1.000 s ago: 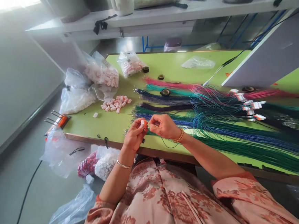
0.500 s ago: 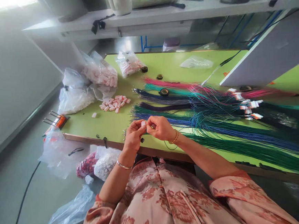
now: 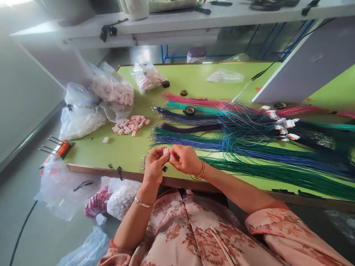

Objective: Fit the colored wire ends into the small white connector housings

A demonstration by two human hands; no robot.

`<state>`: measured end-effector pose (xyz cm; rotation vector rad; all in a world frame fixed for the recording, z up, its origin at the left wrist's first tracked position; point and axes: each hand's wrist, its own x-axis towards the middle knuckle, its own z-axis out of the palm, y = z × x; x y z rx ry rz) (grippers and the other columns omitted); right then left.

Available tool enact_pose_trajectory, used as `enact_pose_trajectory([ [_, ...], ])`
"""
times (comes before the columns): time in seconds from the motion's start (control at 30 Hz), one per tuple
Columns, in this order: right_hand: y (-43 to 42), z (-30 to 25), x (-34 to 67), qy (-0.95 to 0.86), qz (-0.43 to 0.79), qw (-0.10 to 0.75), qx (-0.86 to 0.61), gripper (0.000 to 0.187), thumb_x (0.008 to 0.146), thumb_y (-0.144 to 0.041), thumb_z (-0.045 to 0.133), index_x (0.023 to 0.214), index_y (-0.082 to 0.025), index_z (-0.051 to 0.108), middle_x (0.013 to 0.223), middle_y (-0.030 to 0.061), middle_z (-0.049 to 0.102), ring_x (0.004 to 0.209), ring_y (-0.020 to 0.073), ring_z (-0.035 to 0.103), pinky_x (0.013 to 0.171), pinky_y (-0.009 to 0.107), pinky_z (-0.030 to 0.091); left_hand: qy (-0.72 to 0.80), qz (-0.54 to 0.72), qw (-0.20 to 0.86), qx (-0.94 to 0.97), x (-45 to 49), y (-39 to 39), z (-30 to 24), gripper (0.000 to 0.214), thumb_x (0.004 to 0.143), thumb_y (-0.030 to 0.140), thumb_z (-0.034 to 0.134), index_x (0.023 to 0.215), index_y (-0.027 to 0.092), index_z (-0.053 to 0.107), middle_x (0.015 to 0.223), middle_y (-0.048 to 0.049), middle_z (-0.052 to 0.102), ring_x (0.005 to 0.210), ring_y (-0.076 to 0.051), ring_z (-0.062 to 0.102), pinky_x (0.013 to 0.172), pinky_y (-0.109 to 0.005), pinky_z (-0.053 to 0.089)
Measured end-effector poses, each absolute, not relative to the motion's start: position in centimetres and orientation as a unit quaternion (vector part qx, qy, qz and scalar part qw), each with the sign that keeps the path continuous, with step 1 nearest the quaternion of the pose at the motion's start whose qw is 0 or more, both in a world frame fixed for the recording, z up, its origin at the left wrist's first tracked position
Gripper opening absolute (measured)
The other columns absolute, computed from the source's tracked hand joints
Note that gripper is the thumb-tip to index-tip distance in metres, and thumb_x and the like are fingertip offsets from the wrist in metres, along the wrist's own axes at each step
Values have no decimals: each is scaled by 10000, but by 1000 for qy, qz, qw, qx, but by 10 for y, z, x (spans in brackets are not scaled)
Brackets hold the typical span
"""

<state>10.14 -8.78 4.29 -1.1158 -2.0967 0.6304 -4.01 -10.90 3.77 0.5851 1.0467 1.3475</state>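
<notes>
My left hand (image 3: 154, 166) pinches a small white connector (image 3: 166, 151) just above the near edge of the green table (image 3: 117, 148). My right hand (image 3: 184, 159) is closed right beside it, fingertips pinched at the connector on something too thin to make out. Bundles of coloured wires (image 3: 258, 147), in pink, teal, blue, purple and green, fan out across the table to the right of both hands. A loose pile of pink and white connectors (image 3: 130, 125) lies on the table ahead and to the left.
Plastic bags of connectors (image 3: 112, 89) sit at the table's far left corner, with more bags (image 3: 61, 187) on the floor below. Small tape rolls (image 3: 189, 110) lie among the wires. A white shelf (image 3: 187, 19) runs overhead and a slanted white board (image 3: 307, 69) stands at right.
Both hands stay pinched together at the connector. The view has shifted slightly, so hands and table sit a little lower and further left in the frame.
</notes>
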Motion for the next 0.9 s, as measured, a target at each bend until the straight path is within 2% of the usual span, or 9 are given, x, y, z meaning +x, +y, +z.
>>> enact_pose_trajectory([
  [0.07,-75,46,109,-801,293,325,-408,128,806,-272,503,724,-184,548,629,0,576,558,107,450,567,225,337,450,579,627,261,-45,-105,37,368,524,234,891,810,136,682,744,-17,688,649,-89,611,628,-212,461],
  [0.17,-37,48,126,-772,343,337,-417,208,851,-316,483,842,-164,625,695,3,629,593,108,510,588,215,378,443,580,631,263,-55,-95,34,362,547,210,875,841,133,678,773,-29,695,635,-81,604,592,-201,451],
  [0.23,-7,45,135,-753,298,315,-494,202,840,-293,505,846,-152,650,736,23,661,615,113,534,608,223,383,441,576,637,259,-60,-90,32,366,550,194,871,849,130,669,787,-33,696,637,-77,605,594,-196,459],
  [0.33,24,32,139,-769,225,183,-570,119,769,-254,603,784,-163,678,776,41,694,669,131,557,619,235,359,443,562,651,254,-63,-85,28,364,558,192,867,850,122,661,779,-32,692,629,-71,603,592,-187,468],
  [0.4,33,23,137,-778,197,128,-583,103,754,-253,630,778,-172,690,820,47,710,711,142,570,622,240,346,445,554,657,251,-62,-85,26,368,557,197,866,852,119,660,777,-31,691,622,-68,602,584,-182,470],
  [0.63,34,24,143,-800,203,144,-546,160,822,-238,554,858,-147,682,833,54,714,709,129,577,658,224,376,441,554,661,248,-63,-86,22,359,577,195,855,867,121,658,779,-28,681,628,-67,604,568,-172,469],
  [0.8,35,48,149,-788,155,56,-593,150,765,-284,602,817,-182,699,846,67,723,743,167,610,634,246,377,436,555,661,255,-63,-89,25,315,586,184,849,827,131,653,753,-14,661,638,-66,596,565,-169,459],
  [0.9,38,54,140,-800,150,41,-580,157,749,-280,614,822,-193,722,887,72,734,777,178,630,658,249,402,431,551,667,256,-60,-90,25,316,585,184,851,822,129,650,741,-11,650,637,-65,589,568,-171,453],
])
